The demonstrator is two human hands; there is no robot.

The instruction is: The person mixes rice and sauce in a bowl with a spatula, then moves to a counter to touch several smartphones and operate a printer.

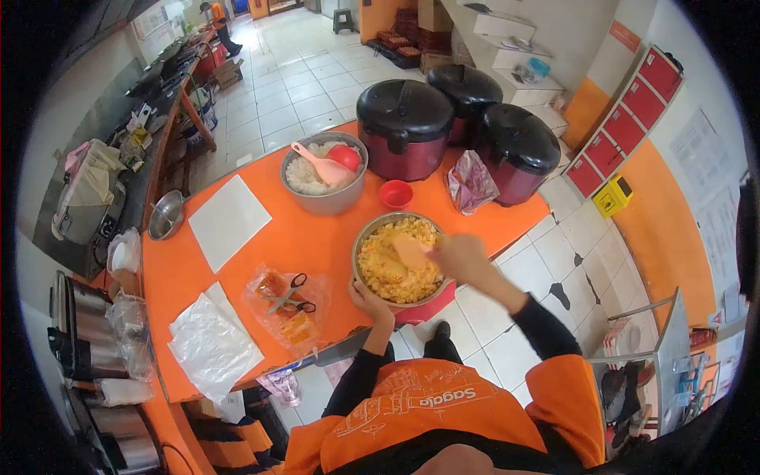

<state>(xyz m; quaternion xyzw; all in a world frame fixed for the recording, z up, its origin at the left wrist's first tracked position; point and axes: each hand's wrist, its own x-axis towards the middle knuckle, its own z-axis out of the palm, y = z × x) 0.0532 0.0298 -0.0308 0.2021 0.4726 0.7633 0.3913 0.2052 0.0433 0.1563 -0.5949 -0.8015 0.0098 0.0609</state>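
A metal bowl (359,273) of yellow rice (388,265) stands at the front edge of the orange table. My left hand (370,302) is against the bowl's lower left rim, gripping it. Closed round the handle of a pale pink paddle (409,251), my right hand (459,257) is over the bowl's right side, and the paddle's blade touches the rice. Behind, a grey pot (326,203) holds white rice, a pink spoon (321,164) and a red bowl (344,157). A small red cup (396,194) sits between pot and bowl.
Three rice cookers (405,119) stand at the back of the table (293,237), near a crumpled wrapper (471,182). Scissors (289,294) lie on plastic packets, beside white bags (212,340) and paper (229,223). Another person (219,28) is far off at upper left.
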